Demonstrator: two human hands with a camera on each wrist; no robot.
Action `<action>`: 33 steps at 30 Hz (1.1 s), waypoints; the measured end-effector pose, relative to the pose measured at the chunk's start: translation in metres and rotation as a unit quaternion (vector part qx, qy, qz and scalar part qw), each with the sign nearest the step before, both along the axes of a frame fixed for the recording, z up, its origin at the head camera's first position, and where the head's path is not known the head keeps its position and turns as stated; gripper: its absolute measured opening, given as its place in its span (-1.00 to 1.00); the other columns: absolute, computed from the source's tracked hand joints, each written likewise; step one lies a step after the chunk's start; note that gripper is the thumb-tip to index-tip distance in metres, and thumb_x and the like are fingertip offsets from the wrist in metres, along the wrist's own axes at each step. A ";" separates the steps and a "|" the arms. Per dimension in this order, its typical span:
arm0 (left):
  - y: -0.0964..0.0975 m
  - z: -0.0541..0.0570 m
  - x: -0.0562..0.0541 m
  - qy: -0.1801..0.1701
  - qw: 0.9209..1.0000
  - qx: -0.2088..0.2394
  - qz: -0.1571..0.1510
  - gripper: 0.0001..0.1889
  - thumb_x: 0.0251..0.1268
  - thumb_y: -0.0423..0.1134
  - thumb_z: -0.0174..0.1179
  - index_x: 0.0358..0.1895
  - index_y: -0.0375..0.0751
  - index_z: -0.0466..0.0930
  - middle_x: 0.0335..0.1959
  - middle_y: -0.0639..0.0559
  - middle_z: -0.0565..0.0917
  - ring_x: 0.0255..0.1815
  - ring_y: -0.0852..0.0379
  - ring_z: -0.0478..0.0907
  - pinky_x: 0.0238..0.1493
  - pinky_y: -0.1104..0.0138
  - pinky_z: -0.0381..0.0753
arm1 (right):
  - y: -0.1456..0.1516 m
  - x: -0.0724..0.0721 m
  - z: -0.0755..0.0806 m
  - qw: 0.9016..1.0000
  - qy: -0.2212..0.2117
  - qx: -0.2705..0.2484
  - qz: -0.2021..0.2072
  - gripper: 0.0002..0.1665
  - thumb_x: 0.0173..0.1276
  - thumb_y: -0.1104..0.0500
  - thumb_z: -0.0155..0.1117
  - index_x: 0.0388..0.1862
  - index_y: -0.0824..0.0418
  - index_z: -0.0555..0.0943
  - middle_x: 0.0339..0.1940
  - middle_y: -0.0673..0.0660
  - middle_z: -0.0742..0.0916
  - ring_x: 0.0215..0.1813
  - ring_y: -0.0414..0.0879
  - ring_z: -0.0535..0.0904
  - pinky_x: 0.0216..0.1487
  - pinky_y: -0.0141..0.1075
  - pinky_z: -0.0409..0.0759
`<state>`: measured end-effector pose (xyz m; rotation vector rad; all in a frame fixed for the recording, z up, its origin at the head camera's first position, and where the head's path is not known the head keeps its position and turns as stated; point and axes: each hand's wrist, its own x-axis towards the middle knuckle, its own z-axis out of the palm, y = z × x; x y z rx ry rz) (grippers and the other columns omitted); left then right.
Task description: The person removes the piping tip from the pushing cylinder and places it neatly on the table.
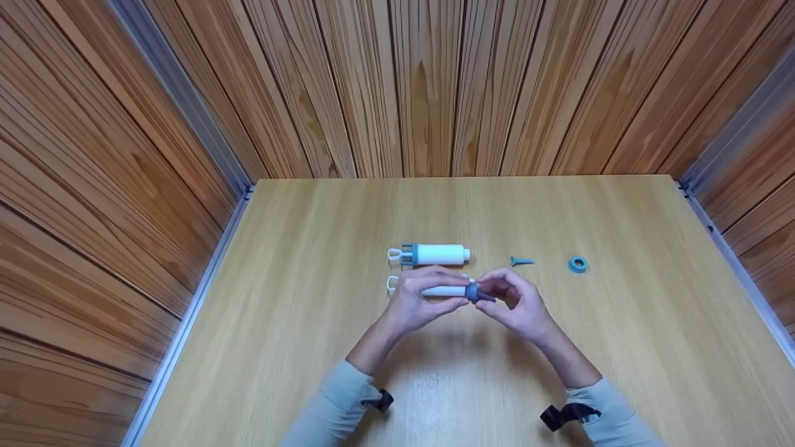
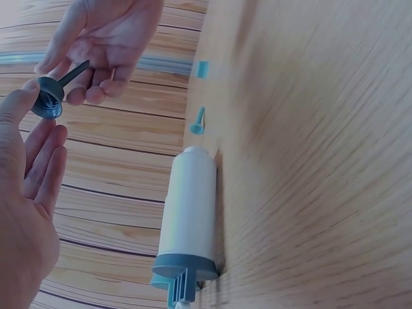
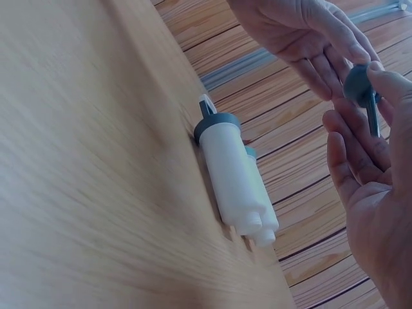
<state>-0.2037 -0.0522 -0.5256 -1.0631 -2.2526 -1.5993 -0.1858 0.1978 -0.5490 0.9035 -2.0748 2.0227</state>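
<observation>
My left hand [image 1: 416,300] pinches the rim of a dark blue-grey ring cap [image 1: 471,291] between thumb and fingertips. From the cap sticks a narrow tapered nozzle [image 2: 74,73], pointing right toward the other hand. The right hand [image 1: 522,308] pinches the cap beside the nozzle, its thumb [image 3: 388,80] at the cap's face. In the left wrist view the cap's hollow side shows. Below the hands a white syringe-like tube [image 3: 226,170] with a dark flange and a white pull loop lies on its side, partly hidden by the left hand in the head view.
A second white tube [image 1: 440,254], with a blue flange and pull loop, lies just beyond the first. To the right are a small blue nozzle [image 1: 522,261] and a blue ring [image 1: 577,265]. Wood-plank walls [image 1: 428,87] enclose the table [image 1: 298,248] at back and sides.
</observation>
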 end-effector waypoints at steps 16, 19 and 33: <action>-0.011 0.003 -0.004 0.014 0.999 0.035 0.008 -0.70 0.34 -0.36 0.62 0.11 -0.27 0.91 0.09 -0.16 0.93 0.24 -0.13 0.85 0.38 0.18 0.79 | 0.010 -0.001 0.000 1.000 0.016 -0.007 -0.026 -0.59 0.31 0.71 0.38 0.13 0.62 0.60 0.02 -0.07 0.87 0.01 -0.25 0.85 0.14 -0.45 0.81; -0.011 0.003 -0.004 0.014 0.999 0.036 0.010 -0.71 0.35 -0.36 0.61 0.11 -0.27 0.91 0.08 -0.15 0.93 0.23 -0.12 0.85 0.38 0.19 0.79 | 0.011 -0.001 -0.002 0.999 0.019 -0.003 -0.028 -0.59 0.33 0.69 0.40 0.15 0.60 0.62 0.02 -0.06 0.88 0.01 -0.22 0.85 0.14 -0.45 0.82; -0.009 0.003 -0.003 0.009 0.998 0.062 0.010 -0.69 0.33 -0.37 0.62 0.11 -0.27 0.90 0.08 -0.15 0.93 0.25 -0.11 0.85 0.44 0.16 0.75 | 0.008 0.003 -0.001 0.998 0.016 -0.008 -0.057 -0.70 0.41 0.54 0.50 0.09 0.59 0.71 0.00 -0.09 0.88 -0.03 -0.22 0.81 0.14 -0.49 0.79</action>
